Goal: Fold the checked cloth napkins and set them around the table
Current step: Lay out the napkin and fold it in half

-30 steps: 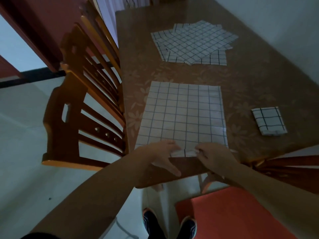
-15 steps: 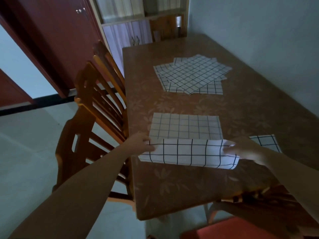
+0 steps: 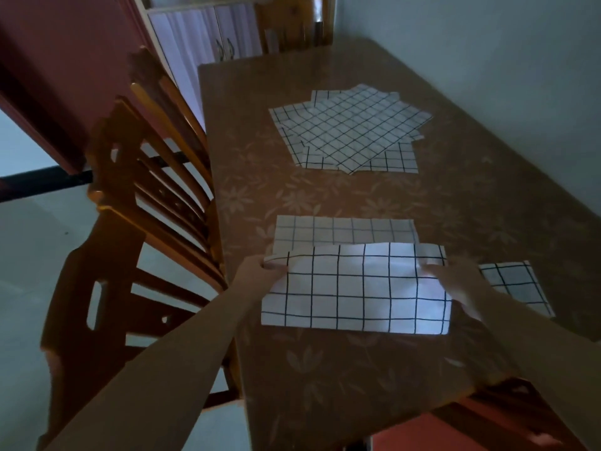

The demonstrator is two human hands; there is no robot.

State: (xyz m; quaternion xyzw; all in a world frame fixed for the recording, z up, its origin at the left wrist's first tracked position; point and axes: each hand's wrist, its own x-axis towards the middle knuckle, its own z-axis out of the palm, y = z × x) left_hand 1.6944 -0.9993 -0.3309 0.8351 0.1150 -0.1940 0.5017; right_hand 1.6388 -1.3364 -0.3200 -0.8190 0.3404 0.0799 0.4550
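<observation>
Brown floral tabletop, left hand pinching the near checked napkin at its left corner, right hand gripping its right corner, folded napkin just beyond, unfolded pile farther back

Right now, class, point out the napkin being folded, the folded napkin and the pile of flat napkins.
Napkin being folded [image 3: 354, 288], head view, middle of the lifted flap.
Folded napkin [image 3: 517, 288], head view, its top face.
Pile of flat napkins [image 3: 349, 128], head view, top sheet.
</observation>
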